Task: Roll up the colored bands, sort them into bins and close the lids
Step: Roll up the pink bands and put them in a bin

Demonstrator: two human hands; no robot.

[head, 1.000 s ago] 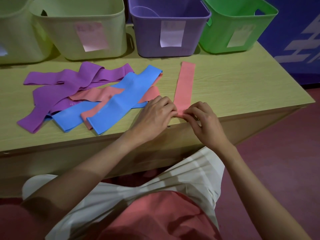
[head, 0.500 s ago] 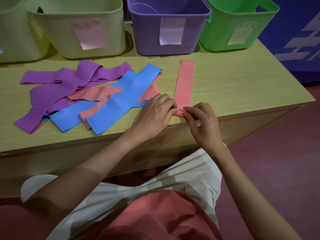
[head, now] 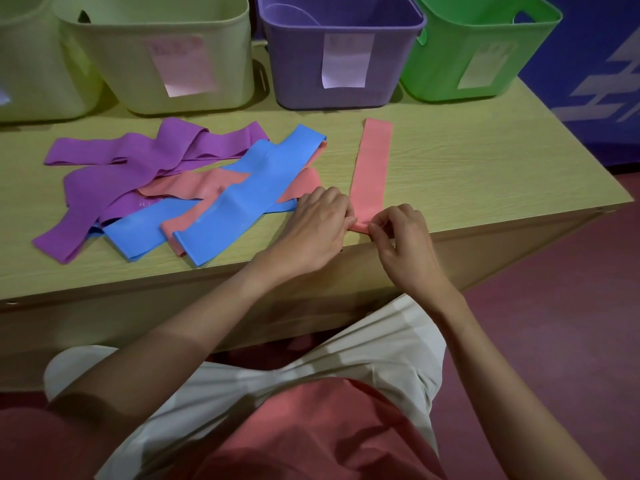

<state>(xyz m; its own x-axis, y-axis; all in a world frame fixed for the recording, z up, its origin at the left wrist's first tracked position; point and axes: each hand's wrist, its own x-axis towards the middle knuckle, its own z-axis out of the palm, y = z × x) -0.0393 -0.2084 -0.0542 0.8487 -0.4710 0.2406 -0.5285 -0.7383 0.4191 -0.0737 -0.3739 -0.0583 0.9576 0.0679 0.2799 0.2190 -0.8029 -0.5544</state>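
A pink band (head: 372, 168) lies straight on the wooden table (head: 485, 161), running away from me. Its near end is folded over at the table's front edge. My left hand (head: 318, 223) and my right hand (head: 401, 237) both pinch that folded end from either side. To the left lies a loose pile of bands: purple ones (head: 145, 157), blue ones (head: 256, 188) and pink ones (head: 194, 185), overlapping each other. Along the back stand open bins: two pale yellow-green (head: 166, 50), one purple (head: 341, 53) and one green (head: 478, 46), each with a paper label.
The table's front edge runs just under my hands, with dark red floor (head: 554, 323) beyond its right end. A blue wall panel (head: 595, 81) stands at the far right. My lap, in white and pink cloth, fills the bottom of the view.
The near end of the pink band has been turned over a little further between my fingers. Both hands stay at the same spot on the table edge.
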